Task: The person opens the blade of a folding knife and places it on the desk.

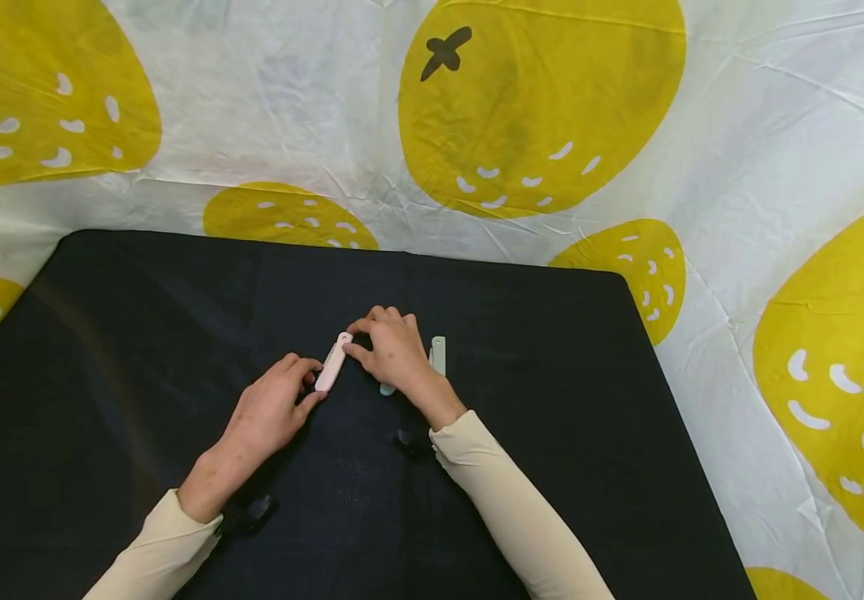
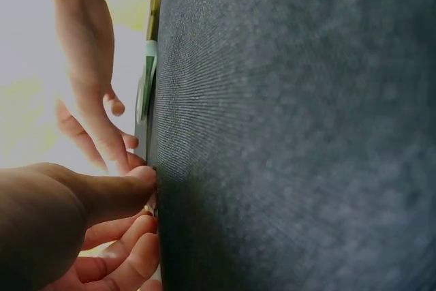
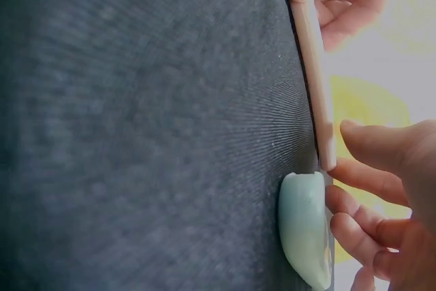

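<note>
A slim pale pink tool point(image 1: 332, 364) with a small hole at its upper end lies slanted on the black cloth; its exact kind is unclear. My left hand point(image 1: 270, 408) pinches the lower end between thumb and fingers. At the upper end is my right hand point(image 1: 392, 350), its index fingertip touching the tip. In the right wrist view, the right thumb point(image 3: 375, 144) stands slightly apart from the pink tool point(image 3: 315, 80). Partly hidden by the right hand, a similar pale green tool point(image 1: 439, 356) lies to its right. A light teal rounded piece point(image 3: 303, 230) rests beneath the right fingers.
Black cloth point(image 1: 551, 400) covers the table. Behind and to the right hangs a white sheet point(image 1: 289, 92) printed with yellow fruit shapes. Dark wrist-worn pieces point(image 1: 255, 512) sit under both cuffs.
</note>
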Demonstrator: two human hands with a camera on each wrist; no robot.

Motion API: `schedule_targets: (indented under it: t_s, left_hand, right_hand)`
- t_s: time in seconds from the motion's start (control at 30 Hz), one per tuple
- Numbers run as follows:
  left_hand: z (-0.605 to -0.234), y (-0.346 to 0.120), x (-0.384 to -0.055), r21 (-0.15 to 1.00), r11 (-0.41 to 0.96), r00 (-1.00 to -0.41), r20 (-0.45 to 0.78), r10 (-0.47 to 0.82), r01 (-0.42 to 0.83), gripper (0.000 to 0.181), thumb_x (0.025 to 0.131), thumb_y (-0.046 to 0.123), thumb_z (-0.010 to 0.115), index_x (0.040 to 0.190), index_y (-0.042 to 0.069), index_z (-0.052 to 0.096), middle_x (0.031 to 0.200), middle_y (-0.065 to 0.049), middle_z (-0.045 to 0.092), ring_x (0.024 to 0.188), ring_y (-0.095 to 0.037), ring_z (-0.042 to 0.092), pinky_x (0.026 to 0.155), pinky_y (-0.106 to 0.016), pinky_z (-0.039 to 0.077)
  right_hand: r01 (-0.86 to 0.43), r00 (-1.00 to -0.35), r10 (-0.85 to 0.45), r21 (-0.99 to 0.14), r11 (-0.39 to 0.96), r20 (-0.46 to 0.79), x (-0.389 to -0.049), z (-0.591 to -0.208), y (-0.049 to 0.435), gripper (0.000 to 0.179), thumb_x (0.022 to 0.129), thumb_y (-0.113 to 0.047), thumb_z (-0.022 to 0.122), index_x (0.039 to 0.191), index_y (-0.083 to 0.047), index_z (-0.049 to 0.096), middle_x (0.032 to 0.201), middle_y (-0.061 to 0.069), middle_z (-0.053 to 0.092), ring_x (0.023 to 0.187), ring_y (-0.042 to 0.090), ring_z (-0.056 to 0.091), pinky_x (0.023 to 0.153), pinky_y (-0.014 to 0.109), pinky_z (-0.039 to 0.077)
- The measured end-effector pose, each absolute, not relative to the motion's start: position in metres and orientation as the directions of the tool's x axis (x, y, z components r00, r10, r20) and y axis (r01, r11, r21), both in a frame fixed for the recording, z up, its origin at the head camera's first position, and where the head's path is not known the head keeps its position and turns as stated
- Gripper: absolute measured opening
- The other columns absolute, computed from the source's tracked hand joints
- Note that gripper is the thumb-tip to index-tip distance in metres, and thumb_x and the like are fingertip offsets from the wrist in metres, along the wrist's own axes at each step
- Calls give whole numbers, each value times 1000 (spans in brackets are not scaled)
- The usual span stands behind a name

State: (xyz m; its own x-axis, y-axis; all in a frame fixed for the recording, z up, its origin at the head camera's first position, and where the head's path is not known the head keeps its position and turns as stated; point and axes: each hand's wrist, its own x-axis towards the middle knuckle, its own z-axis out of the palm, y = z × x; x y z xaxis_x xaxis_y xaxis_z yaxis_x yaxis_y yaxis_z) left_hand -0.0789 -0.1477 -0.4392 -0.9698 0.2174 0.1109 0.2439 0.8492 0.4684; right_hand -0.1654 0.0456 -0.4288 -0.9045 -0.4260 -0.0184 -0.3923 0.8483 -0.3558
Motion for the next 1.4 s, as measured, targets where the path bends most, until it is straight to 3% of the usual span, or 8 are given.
schedule_targets:
  t_s: [0.4, 0.57, 0.67, 0.87, 1.13, 1.4]
  left_hand:
    - [-437, -148, -78, 577, 789, -977, 137, 161, 211, 36, 96, 11, 74, 131, 9, 65, 104, -9, 73, 87, -23, 69, 75, -45, 55]
    - [-436, -151, -80, 613, 751, -968, 197, 159, 248, 37, 97, 5, 71, 133, 9, 64, 107, -10, 71, 91, -24, 69, 78, -45, 54]
    - [-435, -153, -82, 640, 721, -962, 227, 151, 264, 38, 97, 2, 70, 134, 8, 63, 109, -11, 68, 92, -24, 66, 75, -38, 51]
    - [-433, -157, -88, 703, 664, -963, 249, 105, 255, 37, 97, 2, 69, 134, 7, 64, 109, -14, 65, 90, -24, 62, 71, -28, 49]
    - [-433, -160, -90, 746, 627, -967, 253, 41, 222, 34, 99, 4, 68, 133, 8, 65, 108, -13, 64, 90, -22, 62, 72, -19, 50]
    - [-431, -165, -90, 840, 515, -981, 194, 3, 168, 33, 101, 7, 66, 134, 7, 64, 109, -14, 66, 85, -15, 65, 67, -14, 51]
  right_hand:
    - [-264, -950, -305, -695, 669, 67, -165, -428, 52, 21, 100, -35, 70, 113, -18, 69, 101, -2, 74, 92, 14, 64, 98, 39, 42]
    - [-203, -964, -254, -830, 519, 78, -165, -423, 55, 19, 97, -26, 75, 106, -11, 67, 98, 6, 77, 88, 17, 67, 83, 28, 51]
    - [-166, -968, -241, -887, 430, 64, -165, -422, 57, 20, 96, -22, 77, 106, -7, 67, 99, 11, 78, 88, 18, 66, 78, 21, 50]
    - [-130, -965, -259, -944, 304, 49, -165, -423, 60, 22, 95, -17, 77, 110, -4, 68, 97, 17, 77, 80, 11, 62, 73, 19, 48]
    - [-113, -947, -318, -965, 235, 33, -162, -424, 60, 23, 96, -11, 74, 114, 2, 67, 96, 20, 74, 70, 7, 60, 67, 19, 49]
    - [-116, -912, -409, -972, 204, 23, -159, -424, 59, 23, 98, -8, 71, 117, 4, 66, 98, 23, 74, 73, 11, 65, 71, 28, 55]
